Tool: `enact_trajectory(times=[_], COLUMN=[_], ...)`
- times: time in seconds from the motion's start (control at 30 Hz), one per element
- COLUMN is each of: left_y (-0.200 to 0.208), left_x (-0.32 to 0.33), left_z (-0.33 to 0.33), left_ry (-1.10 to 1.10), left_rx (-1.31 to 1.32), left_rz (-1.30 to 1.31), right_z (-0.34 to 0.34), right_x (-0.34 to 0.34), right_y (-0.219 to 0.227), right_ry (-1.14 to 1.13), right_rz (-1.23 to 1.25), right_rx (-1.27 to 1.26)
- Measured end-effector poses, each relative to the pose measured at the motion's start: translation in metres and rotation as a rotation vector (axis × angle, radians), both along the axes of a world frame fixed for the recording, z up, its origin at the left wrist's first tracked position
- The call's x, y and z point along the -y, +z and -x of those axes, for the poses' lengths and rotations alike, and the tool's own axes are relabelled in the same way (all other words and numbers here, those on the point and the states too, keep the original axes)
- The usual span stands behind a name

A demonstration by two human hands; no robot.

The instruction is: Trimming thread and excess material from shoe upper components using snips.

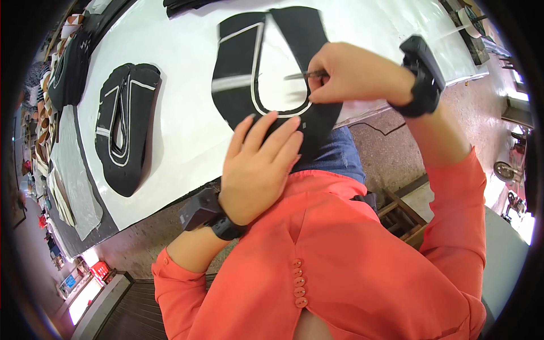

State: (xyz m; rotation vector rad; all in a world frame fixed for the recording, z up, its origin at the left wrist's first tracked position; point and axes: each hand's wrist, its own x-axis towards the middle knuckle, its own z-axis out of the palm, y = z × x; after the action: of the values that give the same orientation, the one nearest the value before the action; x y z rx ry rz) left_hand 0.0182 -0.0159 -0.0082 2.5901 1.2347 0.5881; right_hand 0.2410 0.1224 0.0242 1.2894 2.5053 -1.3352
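- Fabric piece [238,96], black with white trim, lay at the white table [181,141] edge.
- Left hand [258,164] pressed it flat, fingers together.
- Right hand [354,73] pinched a thin tool [303,74] at the inner curve.
- Similar piece [124,130] lay aside; progress looked partial.

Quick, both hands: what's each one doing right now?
Left hand: open, flat on the black shoe-upper piece.
Right hand: closed on a thin metal tool.
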Motion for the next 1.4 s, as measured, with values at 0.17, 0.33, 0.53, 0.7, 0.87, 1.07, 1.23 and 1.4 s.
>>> enact_trajectory(times=[0.17, 0.33, 0.53, 0.7, 0.87, 1.07, 1.23, 1.4], left_y=[0.004, 0.002, 0.010, 0.009, 0.006, 0.005, 0.001, -0.001], left_x=[-0.012, -0.017, -0.020, -0.021, -0.023, -0.026, -0.024, -0.022], left_z=[0.014, 0.011, 0.005, 0.002, -0.001, -0.008, -0.011, -0.017], left_ry=[0.032, -0.081, -0.114, -0.107, -0.100, -0.089, -0.069, -0.031], left_rx=[-0.029, -0.041, -0.077, -0.097, -0.056, -0.045, -0.026, -0.037], left_rz=[-0.106, -0.073, -0.073, -0.087, -0.107, -0.059, -0.106, -0.108], right_z=[0.016, 0.016, -0.001, 0.005, 0.009, 0.002, 0.001, -0.006], right_x=[0.045, 0.041, 0.024, 0.021, 0.020, 0.006, 0.002, -0.011], right_y=[-0.008, 0.001, -0.004, -0.004, -0.003, 0.000, -0.004, 0.001], right_ry=[-0.163, -0.190, -0.052, -0.061, -0.061, 0.025, 0.042, 0.086], right_rz=[-0.179, 0.015, -0.114, -0.091, -0.115, -0.226, -0.249, -0.250], right_rx=[-0.052, -0.029, -0.109, -0.091, -0.030, -0.004, -0.035, -0.047])
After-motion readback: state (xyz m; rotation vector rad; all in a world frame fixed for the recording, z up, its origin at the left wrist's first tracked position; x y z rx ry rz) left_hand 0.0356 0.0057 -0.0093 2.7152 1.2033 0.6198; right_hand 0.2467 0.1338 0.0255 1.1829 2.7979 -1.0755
